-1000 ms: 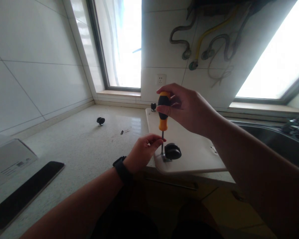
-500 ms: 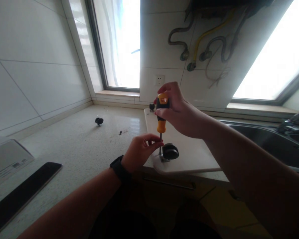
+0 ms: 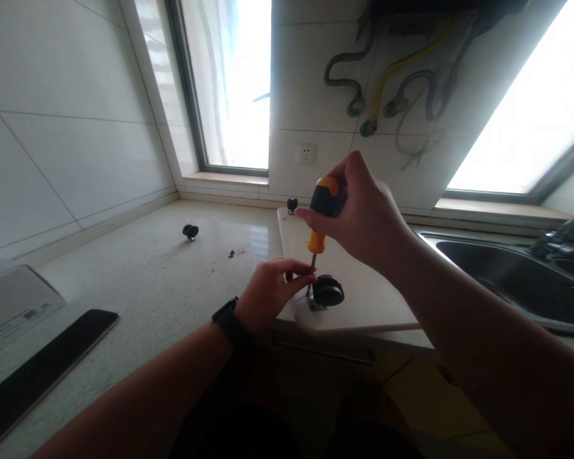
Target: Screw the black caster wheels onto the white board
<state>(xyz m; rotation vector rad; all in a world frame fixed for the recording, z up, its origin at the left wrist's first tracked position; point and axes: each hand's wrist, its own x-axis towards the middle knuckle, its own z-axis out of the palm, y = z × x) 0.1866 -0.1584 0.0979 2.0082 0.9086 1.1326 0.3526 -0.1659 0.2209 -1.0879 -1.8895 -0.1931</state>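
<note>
My right hand (image 3: 358, 201) is wrapped round the handle of a yellow and black screwdriver (image 3: 317, 241), which leans slightly right at the top. Its shaft runs down past the fingertips of my left hand (image 3: 280, 284), pinched round the metal. The tip reaches the mounting plate of a black caster wheel (image 3: 328, 291) at the near left corner of a white board (image 3: 368, 312). Whether a screw sits under the tip I cannot make out. Another black caster (image 3: 292, 204) stands at the board's far left corner.
A loose caster (image 3: 190, 232) lies on the speckled countertop (image 3: 162, 280), with small dark bits (image 3: 231, 254), perhaps screws, nearby. At the left are a long black panel (image 3: 52, 373) and a white box (image 3: 16, 306). A sink (image 3: 497, 261) is at the right.
The screwdriver's handle has tilted to the right, and my right hand has shifted right and turned with its grip changed. My left hand has hardly moved.
</note>
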